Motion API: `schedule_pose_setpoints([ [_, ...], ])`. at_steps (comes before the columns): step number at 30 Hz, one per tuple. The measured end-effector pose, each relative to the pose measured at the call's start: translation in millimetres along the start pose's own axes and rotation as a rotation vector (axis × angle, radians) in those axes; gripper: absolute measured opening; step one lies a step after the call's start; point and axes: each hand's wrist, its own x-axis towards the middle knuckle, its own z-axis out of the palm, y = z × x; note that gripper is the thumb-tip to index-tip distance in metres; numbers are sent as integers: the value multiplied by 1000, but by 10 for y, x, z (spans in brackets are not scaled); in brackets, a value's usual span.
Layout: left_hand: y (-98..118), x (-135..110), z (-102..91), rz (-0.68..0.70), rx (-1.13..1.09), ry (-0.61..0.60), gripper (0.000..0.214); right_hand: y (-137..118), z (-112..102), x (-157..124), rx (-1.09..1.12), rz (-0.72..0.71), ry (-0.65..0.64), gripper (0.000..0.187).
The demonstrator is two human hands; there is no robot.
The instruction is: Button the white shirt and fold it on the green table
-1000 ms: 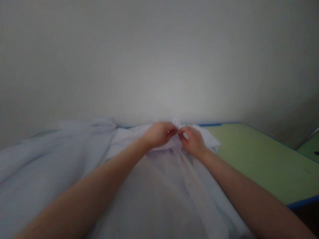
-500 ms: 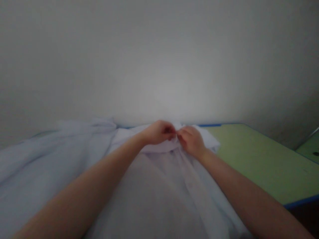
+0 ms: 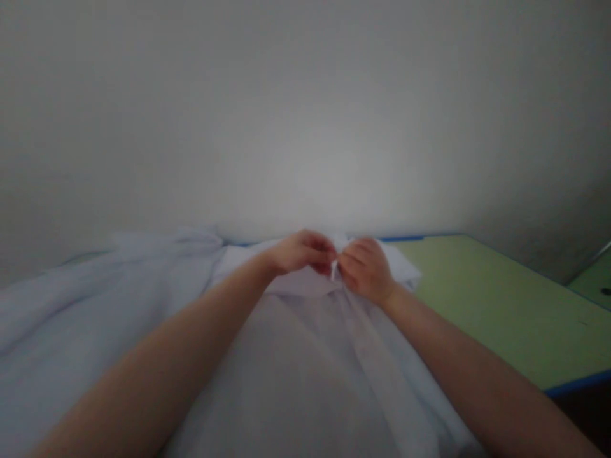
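Observation:
A white shirt [image 3: 286, 362] lies spread in front of me, its collar [image 3: 305, 283] at the far end and a strip like a button placket running down toward me. At the collar, the fingers of my left hand [image 3: 300, 251] are bent and pinch the cloth. My right hand [image 3: 366, 270] is closed on the same spot from the other side, and its fingertips almost meet the left ones. A small white bit of cloth shows between them. Blur hides whether a button is in the fingers.
More white cloth [image 3: 95, 305] lies heaped to the left. Beneath is a light green table [image 3: 501, 305] with blue edging, its far side against a grey-white wall [image 3: 305, 114]. Another green surface [image 3: 594, 280] stands at the far right.
Both hands stay at the collar. The right fingers have curled in more, and the fingertips have shifted slightly, so a white bit of cloth shows more clearly between the hands.

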Motion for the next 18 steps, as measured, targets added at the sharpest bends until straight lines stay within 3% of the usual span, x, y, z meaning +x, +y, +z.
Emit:
schedule_pose_setpoints([
  [11, 31, 26, 59, -140, -294, -16, 13, 73, -85, 67, -43, -156, 26, 9],
  [14, 71, 24, 85, -171, -310, 3, 11, 82, -87, 71, -22, -158, 36, 10],
  [18, 98, 26, 118, -214, -305, 72, 8, 65, -83, 101, 25, -103, -58, 14],
])
